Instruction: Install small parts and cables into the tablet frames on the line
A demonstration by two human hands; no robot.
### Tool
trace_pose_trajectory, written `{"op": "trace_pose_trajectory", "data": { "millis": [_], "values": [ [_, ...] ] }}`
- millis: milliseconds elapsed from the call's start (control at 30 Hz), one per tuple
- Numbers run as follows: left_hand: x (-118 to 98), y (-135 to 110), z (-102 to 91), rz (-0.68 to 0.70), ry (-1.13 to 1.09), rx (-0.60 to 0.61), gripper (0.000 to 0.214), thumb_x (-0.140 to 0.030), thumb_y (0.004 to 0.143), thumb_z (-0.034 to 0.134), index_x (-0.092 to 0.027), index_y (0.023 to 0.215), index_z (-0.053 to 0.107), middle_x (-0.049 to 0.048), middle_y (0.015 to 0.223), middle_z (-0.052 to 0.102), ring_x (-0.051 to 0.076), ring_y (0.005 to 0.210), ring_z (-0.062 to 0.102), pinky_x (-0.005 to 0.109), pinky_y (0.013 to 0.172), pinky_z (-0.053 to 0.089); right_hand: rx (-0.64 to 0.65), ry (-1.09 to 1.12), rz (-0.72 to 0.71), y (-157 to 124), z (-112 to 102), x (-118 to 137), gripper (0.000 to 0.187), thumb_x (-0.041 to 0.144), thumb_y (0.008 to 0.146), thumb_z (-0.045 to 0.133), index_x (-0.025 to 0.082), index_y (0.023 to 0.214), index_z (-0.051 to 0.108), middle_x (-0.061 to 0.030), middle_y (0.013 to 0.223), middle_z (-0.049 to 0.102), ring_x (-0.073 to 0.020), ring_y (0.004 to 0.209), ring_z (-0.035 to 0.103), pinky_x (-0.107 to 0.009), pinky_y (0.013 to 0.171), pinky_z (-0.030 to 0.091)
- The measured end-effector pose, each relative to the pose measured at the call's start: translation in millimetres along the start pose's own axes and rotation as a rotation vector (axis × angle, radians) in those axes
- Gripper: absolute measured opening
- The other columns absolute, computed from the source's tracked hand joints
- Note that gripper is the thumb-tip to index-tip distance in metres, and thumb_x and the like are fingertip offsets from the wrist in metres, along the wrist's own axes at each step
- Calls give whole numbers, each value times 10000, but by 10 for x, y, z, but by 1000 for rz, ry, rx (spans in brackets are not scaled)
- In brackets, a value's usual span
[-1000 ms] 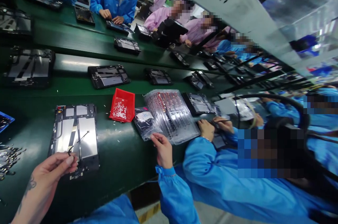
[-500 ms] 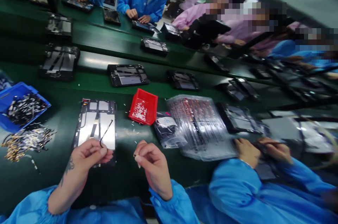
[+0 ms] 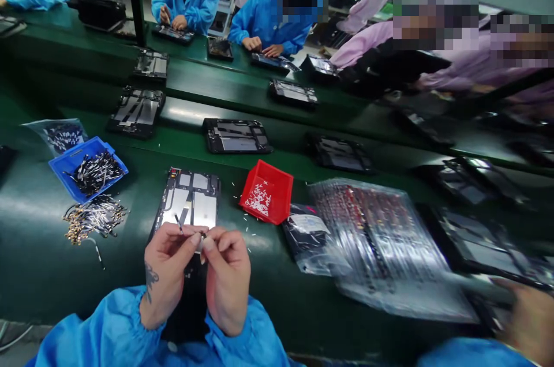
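R hand (image 3: 227, 277) has been brought in from 3 o'clock to L hand (image 3: 167, 272), both now pinched together on small cable (image 3: 179, 223) over tablet frame (image 3: 190, 205), so fitting looks begun.

Left hand (image 3: 167, 266) and right hand (image 3: 227, 277) pinching thin cable (image 3: 179, 223), over tablet frame (image 3: 190, 205)

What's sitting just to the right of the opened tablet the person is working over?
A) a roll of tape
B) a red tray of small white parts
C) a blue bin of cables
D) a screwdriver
B: a red tray with small white parts stands on the green belt just right of the opened tablet; the blue bin lies to its left.
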State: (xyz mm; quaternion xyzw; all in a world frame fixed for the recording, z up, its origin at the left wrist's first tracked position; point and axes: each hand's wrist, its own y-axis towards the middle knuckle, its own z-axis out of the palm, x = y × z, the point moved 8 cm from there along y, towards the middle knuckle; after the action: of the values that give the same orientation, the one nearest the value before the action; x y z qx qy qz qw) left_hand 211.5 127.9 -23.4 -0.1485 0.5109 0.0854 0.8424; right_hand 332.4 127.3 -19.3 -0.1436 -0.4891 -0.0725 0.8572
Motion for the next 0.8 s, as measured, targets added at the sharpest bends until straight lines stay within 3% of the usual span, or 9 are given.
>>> {"op": "trace_pose_trajectory", "data": {
  "millis": [200, 400, 800],
  "values": [
    [-144, -71, -7, 244, 130, 84, 112, -116, 777, 704, -211, 832, 678, 26, 875, 761, 189, 859, 726, 274, 769, 594, -2, -35, 43, -5, 21, 53, 351, 229, 673, 760, 208, 598, 418, 40, 645, 540, -127, 613, 528, -273, 576, 431],
    [-226, -97, 35, 357, 203, 97, 174, -105, 795, 678, -261, 872, 679, 10, 905, 765, 197, 895, 725, 319, 839, 604, 9, -31, 125, -17, 14, 20, 350, 244, 685, 745, 217, 582, 412, 31, 644, 538, -137, 598, 527, -311, 552, 427],
    [-197, -95, 6, 220, 251, 51, 154, -149, 772, 711, -299, 804, 705, 9, 929, 765, 258, 954, 708, 444, 896, 565, 33, -6, 176, -1, 17, -34, 338, 249, 706, 740, 235, 598, 420, 17, 677, 526, -146, 607, 522, -358, 613, 464]
  ]
}}
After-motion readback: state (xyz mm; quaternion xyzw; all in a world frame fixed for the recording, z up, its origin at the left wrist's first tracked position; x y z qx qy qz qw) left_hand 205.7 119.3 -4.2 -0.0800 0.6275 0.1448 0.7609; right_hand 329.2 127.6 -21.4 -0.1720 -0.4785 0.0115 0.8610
